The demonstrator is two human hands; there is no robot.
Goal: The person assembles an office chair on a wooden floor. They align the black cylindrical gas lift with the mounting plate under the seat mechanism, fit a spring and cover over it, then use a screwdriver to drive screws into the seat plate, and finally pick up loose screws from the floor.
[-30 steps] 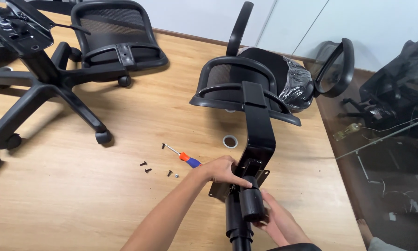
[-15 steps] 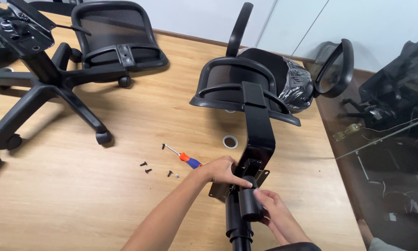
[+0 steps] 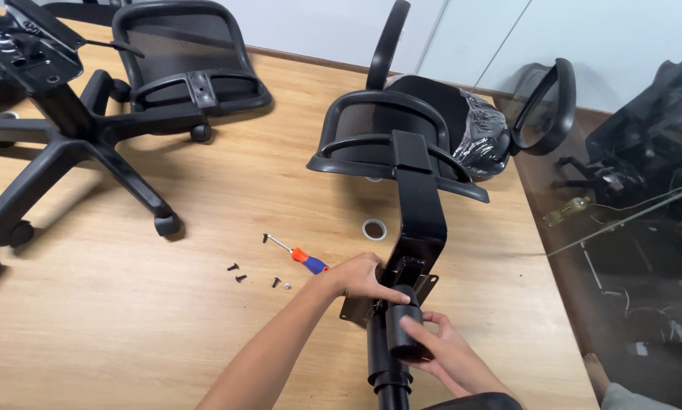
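Beside the screwdriver (image 3: 301,256) and screws (image 3: 237,272), both hands clamp the gas cylinder (image 3: 398,326).

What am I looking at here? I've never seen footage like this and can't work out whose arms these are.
This is one picture from a camera worn on a person's head, looking down at their own bare hands. The left hand rests on a metal plate under a black chair back. The right hand grips a black cylinder on the chair's column. On the wooden floor lie a small screwdriver with an orange and blue handle, a few loose screws, a roll of tape and, further left, a wheeled chair base.
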